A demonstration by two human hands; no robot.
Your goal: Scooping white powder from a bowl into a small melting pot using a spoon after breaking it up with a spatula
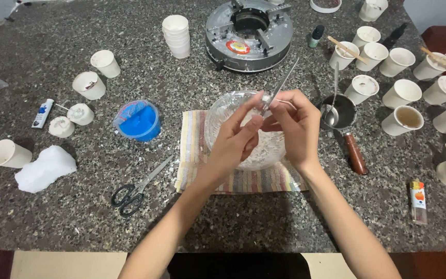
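My left hand (238,135) and my right hand (296,126) meet above a clear glass bowl (223,111) that holds white flakes. The bowl stands on a striped cloth (194,155) on a speckled stone counter. My right hand pinches metal tweezers (284,82) that point up and away. My left hand's fingertips touch near the tweezers' lower end and seem to pinch something small and thin there; what it is I cannot tell.
A small metal pot with a wooden handle (343,116) and a spoon stands right of the bowl, among several white paper cups (402,93). A blue container (139,121), scissors (132,191), a white lump (45,168), a lighter (418,200), a cup stack (176,35) and a burner (249,33) lie around.
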